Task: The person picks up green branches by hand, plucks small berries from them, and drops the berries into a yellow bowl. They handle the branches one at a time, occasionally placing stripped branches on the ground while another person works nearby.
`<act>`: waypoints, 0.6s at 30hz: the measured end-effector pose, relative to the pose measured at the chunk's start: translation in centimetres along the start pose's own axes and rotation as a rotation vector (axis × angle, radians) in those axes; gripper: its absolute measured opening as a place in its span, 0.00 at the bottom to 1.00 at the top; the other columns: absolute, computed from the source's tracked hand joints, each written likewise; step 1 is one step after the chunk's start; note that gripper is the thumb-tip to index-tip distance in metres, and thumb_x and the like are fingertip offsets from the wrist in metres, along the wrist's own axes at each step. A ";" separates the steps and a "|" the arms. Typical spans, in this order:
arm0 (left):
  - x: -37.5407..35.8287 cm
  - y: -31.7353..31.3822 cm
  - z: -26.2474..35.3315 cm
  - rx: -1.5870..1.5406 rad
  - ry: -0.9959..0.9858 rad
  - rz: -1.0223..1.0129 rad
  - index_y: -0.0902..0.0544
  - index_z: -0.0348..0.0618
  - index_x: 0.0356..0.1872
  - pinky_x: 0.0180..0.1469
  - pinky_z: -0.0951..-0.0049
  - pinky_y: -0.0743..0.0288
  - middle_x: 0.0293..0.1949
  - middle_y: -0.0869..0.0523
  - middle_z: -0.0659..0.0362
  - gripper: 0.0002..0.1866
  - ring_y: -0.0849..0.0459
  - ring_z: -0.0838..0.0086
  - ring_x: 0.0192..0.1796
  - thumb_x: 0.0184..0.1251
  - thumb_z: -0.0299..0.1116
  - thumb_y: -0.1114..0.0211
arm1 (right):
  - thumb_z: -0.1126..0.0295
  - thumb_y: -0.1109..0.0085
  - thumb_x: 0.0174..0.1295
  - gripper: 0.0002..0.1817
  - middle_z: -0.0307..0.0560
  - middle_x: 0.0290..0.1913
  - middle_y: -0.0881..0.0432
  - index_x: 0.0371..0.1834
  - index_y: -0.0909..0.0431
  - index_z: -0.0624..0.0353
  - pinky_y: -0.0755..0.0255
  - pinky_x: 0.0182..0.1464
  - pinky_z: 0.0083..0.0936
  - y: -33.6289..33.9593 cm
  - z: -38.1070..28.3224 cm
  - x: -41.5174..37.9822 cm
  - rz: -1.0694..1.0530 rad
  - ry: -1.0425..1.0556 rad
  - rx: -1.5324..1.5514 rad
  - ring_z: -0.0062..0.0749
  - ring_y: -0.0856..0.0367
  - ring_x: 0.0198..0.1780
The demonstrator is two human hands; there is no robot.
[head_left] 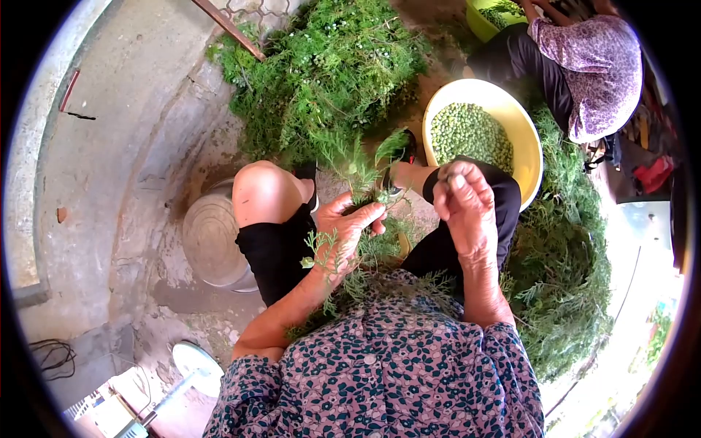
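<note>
Left hand (pixel 349 228) pinches a leafy green sprig (pixel 356 166) between thumb and fingers, its fronds fanning up and away between the knees of a seated worker, while the right hand (pixel 467 208), raised beside it above the right thigh, curls with thumb and fingertips drawn together; whether anything sits in that pinch cannot be told from here. Loose greenery (pixel 376 288) lies over the lap of the floral shirt (pixel 380 358), with more strands against the left forearm. Just past the right knee, a pale yellow basin (pixel 532 146) holds a mass of small round green berries (pixel 471 135). Cut branches dotted with pale berries form a far heap (pixel 328 69) ahead, and a second heap (pixel 562 277) spreads along the right. At far right, a co-worker (pixel 595 69) in a purple patterned top bends near a yellow-green bowl (pixel 480 25). A round, dull metal vessel (pixel 214 237) stands on the floor at left, beside the left knee.
</note>
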State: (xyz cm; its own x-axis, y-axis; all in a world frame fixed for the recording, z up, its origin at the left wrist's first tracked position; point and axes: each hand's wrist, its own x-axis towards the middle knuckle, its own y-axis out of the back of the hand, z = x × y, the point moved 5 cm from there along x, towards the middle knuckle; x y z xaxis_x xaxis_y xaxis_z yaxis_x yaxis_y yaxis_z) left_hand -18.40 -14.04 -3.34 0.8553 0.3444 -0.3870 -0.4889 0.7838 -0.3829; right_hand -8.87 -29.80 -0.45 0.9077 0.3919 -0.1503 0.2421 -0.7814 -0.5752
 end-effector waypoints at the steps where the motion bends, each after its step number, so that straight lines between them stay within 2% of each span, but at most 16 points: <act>1: 0.1 0.0 -0.1 0.009 -0.015 -0.010 0.19 0.32 0.35 0.26 0.78 0.27 0.26 0.18 0.55 0.07 0.22 0.76 0.23 0.56 0.23 0.35 | 0.71 0.41 0.59 0.07 0.36 0.23 0.27 0.38 0.27 0.58 0.42 0.21 0.11 -0.6 0.2 -0.6 -0.048 -0.027 -0.039 0.17 0.31 0.22; 2: 0.0 0.0 -0.2 0.011 -0.013 -0.009 0.19 0.32 0.35 0.26 0.78 0.27 0.26 0.18 0.55 0.07 0.22 0.76 0.23 0.56 0.23 0.35 | 0.70 0.37 0.55 0.11 0.34 0.24 0.27 0.40 0.26 0.58 0.41 0.21 0.12 -1.2 0.3 -1.2 -0.079 -0.062 -0.153 0.16 0.33 0.21; 4: -0.3 -0.3 -0.2 0.067 -0.062 -0.027 0.18 0.34 0.36 0.25 0.81 0.27 0.28 0.17 0.58 0.07 0.22 0.79 0.23 0.56 0.24 0.35 | 0.69 0.33 0.50 0.17 0.36 0.25 0.26 0.42 0.25 0.59 0.36 0.24 0.16 -2.4 1.2 -1.3 -0.170 0.186 -0.610 0.20 0.31 0.22; 6: -0.4 -0.6 0.0 0.085 -0.070 -0.047 0.18 0.35 0.36 0.25 0.82 0.27 0.28 0.17 0.59 0.07 0.22 0.80 0.23 0.56 0.24 0.34 | 0.68 0.31 0.47 0.20 0.41 0.26 0.26 0.44 0.25 0.60 0.31 0.28 0.20 -3.4 1.9 -1.4 -0.175 0.167 -0.952 0.23 0.28 0.23; 7: -0.5 -0.7 0.1 0.097 -0.060 -0.051 0.18 0.35 0.36 0.25 0.82 0.28 0.28 0.17 0.59 0.07 0.22 0.80 0.23 0.56 0.25 0.34 | 0.70 0.33 0.48 0.19 0.45 0.26 0.25 0.43 0.25 0.62 0.30 0.31 0.21 -3.6 2.3 -1.3 -0.197 0.213 -0.958 0.25 0.25 0.25; 8: -0.5 -0.7 0.1 0.110 -0.051 -0.053 0.18 0.35 0.36 0.25 0.83 0.28 0.27 0.17 0.59 0.07 0.23 0.80 0.22 0.56 0.25 0.34 | 0.70 0.33 0.48 0.19 0.45 0.26 0.25 0.43 0.25 0.62 0.30 0.31 0.21 -3.3 3.0 -1.1 -0.196 0.212 -0.956 0.25 0.25 0.25; 10: -0.3 -0.2 -0.1 0.084 -0.010 -0.071 0.18 0.35 0.35 0.24 0.83 0.29 0.26 0.17 0.59 0.07 0.23 0.80 0.21 0.55 0.25 0.34 | 0.73 0.35 0.52 0.14 0.44 0.26 0.24 0.41 0.26 0.65 0.29 0.32 0.21 -3.3 3.5 -1.1 -0.227 0.318 -0.864 0.24 0.25 0.26; 11: -0.2 -0.2 -0.3 0.057 0.029 -0.094 0.18 0.35 0.35 0.23 0.83 0.30 0.26 0.17 0.59 0.07 0.23 0.80 0.21 0.55 0.25 0.34 | 0.72 0.40 0.57 0.09 0.43 0.27 0.22 0.38 0.25 0.65 0.32 0.26 0.18 -2.9 4.5 -1.1 -0.226 0.063 -0.575 0.21 0.27 0.23; 12: -0.1 -0.1 -0.4 0.058 0.030 -0.095 0.18 0.35 0.35 0.23 0.83 0.30 0.26 0.17 0.59 0.07 0.23 0.80 0.21 0.55 0.25 0.34 | 0.72 0.40 0.57 0.09 0.43 0.27 0.22 0.38 0.25 0.65 0.32 0.26 0.18 -2.8 4.2 -1.2 -0.223 0.063 -0.575 0.21 0.27 0.23; 14: 0.0 -0.3 -0.5 0.017 0.051 -0.142 0.18 0.34 0.34 0.22 0.82 0.31 0.24 0.18 0.58 0.08 0.24 0.79 0.19 0.54 0.26 0.33 | 0.66 0.42 0.60 0.10 0.42 0.26 0.22 0.39 0.24 0.61 0.46 0.19 0.11 -2.2 5.2 -1.5 -0.142 -0.376 -0.102 0.14 0.36 0.18; 15: -0.1 -0.5 -0.4 -0.001 0.064 -0.137 0.18 0.33 0.34 0.21 0.82 0.32 0.24 0.18 0.57 0.08 0.24 0.79 0.19 0.54 0.26 0.33 | 0.64 0.44 0.61 0.10 0.42 0.25 0.23 0.40 0.24 0.58 0.51 0.16 0.11 -2.0 5.7 -1.6 -0.122 -0.367 -0.051 0.15 0.39 0.15; 16: 0.1 -0.5 -0.4 -0.002 0.063 -0.137 0.18 0.33 0.34 0.21 0.82 0.32 0.24 0.18 0.57 0.08 0.24 0.79 0.19 0.54 0.26 0.33 | 0.64 0.44 0.61 0.10 0.42 0.25 0.23 0.40 0.24 0.58 0.51 0.16 0.11 -1.9 5.8 -1.7 -0.124 -0.367 -0.053 0.15 0.39 0.15; 18: 0.3 -0.4 -1.0 0.000 0.081 -0.161 0.19 0.33 0.36 0.21 0.81 0.31 0.24 0.18 0.56 0.08 0.25 0.78 0.18 0.55 0.24 0.34 | 0.63 0.45 0.62 0.10 0.39 0.26 0.27 0.39 0.25 0.59 0.51 0.16 0.13 -1.7 6.4 -2.1 -0.036 -0.497 0.128 0.16 0.41 0.15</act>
State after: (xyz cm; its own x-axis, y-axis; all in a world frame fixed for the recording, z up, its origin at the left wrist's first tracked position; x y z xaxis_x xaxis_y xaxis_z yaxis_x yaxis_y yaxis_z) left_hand -18.09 -14.71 -4.13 0.9059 0.1716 -0.3872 -0.3467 0.8256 -0.4452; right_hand -13.34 -26.18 -4.37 0.6190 0.6257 -0.4747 0.1985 -0.7094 -0.6763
